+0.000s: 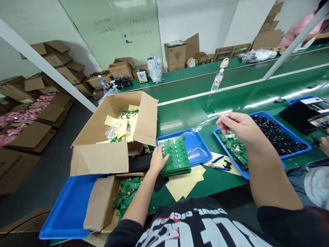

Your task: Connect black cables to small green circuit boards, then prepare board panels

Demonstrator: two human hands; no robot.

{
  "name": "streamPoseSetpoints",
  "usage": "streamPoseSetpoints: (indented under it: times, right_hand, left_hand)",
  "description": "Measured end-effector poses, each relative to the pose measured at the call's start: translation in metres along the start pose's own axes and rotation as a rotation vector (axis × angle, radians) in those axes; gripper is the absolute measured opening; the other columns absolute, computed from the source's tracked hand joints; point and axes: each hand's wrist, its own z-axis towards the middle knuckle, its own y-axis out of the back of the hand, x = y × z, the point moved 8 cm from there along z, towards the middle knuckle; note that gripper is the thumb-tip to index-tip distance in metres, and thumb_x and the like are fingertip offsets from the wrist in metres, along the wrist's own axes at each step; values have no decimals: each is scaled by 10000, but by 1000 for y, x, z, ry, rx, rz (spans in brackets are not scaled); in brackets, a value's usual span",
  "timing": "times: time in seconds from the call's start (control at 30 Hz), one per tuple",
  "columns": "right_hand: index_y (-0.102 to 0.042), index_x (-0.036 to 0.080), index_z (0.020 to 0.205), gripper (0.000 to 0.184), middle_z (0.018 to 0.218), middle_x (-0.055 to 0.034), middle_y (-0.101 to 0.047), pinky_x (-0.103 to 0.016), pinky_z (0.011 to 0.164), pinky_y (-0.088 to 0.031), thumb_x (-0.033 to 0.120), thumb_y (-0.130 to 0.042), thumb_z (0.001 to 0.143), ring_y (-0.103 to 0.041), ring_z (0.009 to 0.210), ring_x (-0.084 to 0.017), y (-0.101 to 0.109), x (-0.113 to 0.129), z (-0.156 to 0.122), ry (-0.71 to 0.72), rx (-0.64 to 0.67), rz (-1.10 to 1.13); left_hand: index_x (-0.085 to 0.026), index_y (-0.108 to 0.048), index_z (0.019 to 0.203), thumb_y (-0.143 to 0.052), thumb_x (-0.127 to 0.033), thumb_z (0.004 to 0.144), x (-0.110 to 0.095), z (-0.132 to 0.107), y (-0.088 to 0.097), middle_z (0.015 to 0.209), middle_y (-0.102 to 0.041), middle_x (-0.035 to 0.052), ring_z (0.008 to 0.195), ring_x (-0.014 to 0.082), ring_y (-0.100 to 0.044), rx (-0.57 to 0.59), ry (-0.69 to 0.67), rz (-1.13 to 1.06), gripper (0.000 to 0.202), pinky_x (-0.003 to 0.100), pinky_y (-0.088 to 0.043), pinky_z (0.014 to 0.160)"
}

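Note:
My left hand [157,160] grips the left side of a stack of green circuit board panels [176,156], with the thumb over the top board. The stack sits partly on a blue tray [199,145] and hangs past its near left corner. Raised to the right of the stack, my right hand [238,125] pinches a piece of clear plastic film [205,123], which trails down to the left above the tray. More clear plastic [196,152] lies inside the tray. Yellow paper sheets [183,183] stick out under the stack's near edge.
Left stands a cardboard box [102,157] of paper and scraps; below it, a smaller box holds green boards [125,195]. Blue-handled pliers [219,167] lie right. Further right are trays of small boards [235,147] and black parts [275,135]. A co-worker's hand [325,145] shows at the edge.

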Motion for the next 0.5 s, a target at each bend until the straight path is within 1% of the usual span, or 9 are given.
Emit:
streamPoseSetpoints:
  times: [0.07, 0.1, 0.13, 0.17, 0.2, 0.3, 0.4, 0.47, 0.5]
  right_hand:
    - [-562, 155, 680, 342, 535, 14, -528, -198, 440, -394, 474, -513, 791, -506, 450, -80, -20, 40, 8, 78, 96, -30]
    - [-550, 153, 660, 354, 523, 20, -518, -188, 419, -380, 471, -495, 805, -494, 424, -71, -30, 54, 11, 110, 128, -56]
    - [-536, 153, 648, 361, 502, 30, -498, -180, 404, -364, 463, -472, 822, -476, 399, -60, -38, 65, 13, 132, 145, -85]
    - [-524, 153, 640, 366, 482, 41, -474, -172, 389, -346, 454, -452, 836, -452, 375, -50, -44, 71, 16, 147, 147, -112]
    - [-516, 154, 639, 367, 466, 51, -452, -167, 377, -328, 445, -435, 847, -428, 356, -42, -47, 74, 18, 156, 138, -137]
    - [-517, 154, 660, 352, 468, 57, -443, -167, 373, -314, 423, -412, 861, -404, 346, -36, -43, 65, 23, 132, 98, -209]
    - [-525, 155, 649, 339, 493, 42, -470, -185, 401, -333, 417, -433, 843, -432, 376, -53, -27, 38, 24, 24, 72, -357]
    - [-522, 156, 618, 337, 474, 41, -465, -193, 418, -340, 417, -460, 824, -448, 395, -67, -19, 17, 16, -77, 151, -446]
    - [-525, 156, 614, 334, 472, 40, -467, -192, 423, -347, 417, -471, 816, -456, 404, -71, -19, 6, 9, -125, 239, -453]
  left_hand:
    - [-190, -577, 1040, -669, -234, 612, -16, 8, -7, 1257, -499, 90, 1225, 238, -363, 3, -84, 33, 441, 316, -225, 1023]
    - [-194, -614, 941, -648, -245, 636, -21, 11, -9, 1164, -571, 82, 1164, 233, -435, 4, -109, 45, 312, 310, -272, 992]
    - [-194, -630, 834, -611, -261, 672, -23, 15, -10, 1042, -630, 77, 1079, 231, -506, -2, -123, 54, 177, 314, -322, 949]
    - [-192, -624, 739, -558, -279, 715, -24, 17, -8, 914, -660, 73, 980, 228, -560, -16, -131, 60, 112, 319, -366, 896]
    - [-191, -601, 666, -495, -295, 756, -23, 20, -4, 805, -663, 66, 883, 222, -592, -39, -134, 61, 174, 324, -397, 840]
    - [-192, -514, 583, -301, -325, 837, -14, 19, 17, 592, -594, 33, 669, 191, -606, -127, -138, 32, 358, 308, -439, 694]
    - [-197, -453, 559, -201, -355, 852, -3, 5, 37, 436, -456, -19, 517, 158, -560, -160, -152, -20, 417, 265, -434, 570]
    - [-198, -442, 536, -234, -380, 838, 2, -13, 48, 413, -412, -31, 477, 146, -523, -145, -174, -33, 409, 252, -417, 531]
    - [-195, -448, 527, -278, -393, 823, 3, -24, 53, 425, -426, -26, 479, 143, -512, -125, -190, -31, 395, 251, -411, 526]
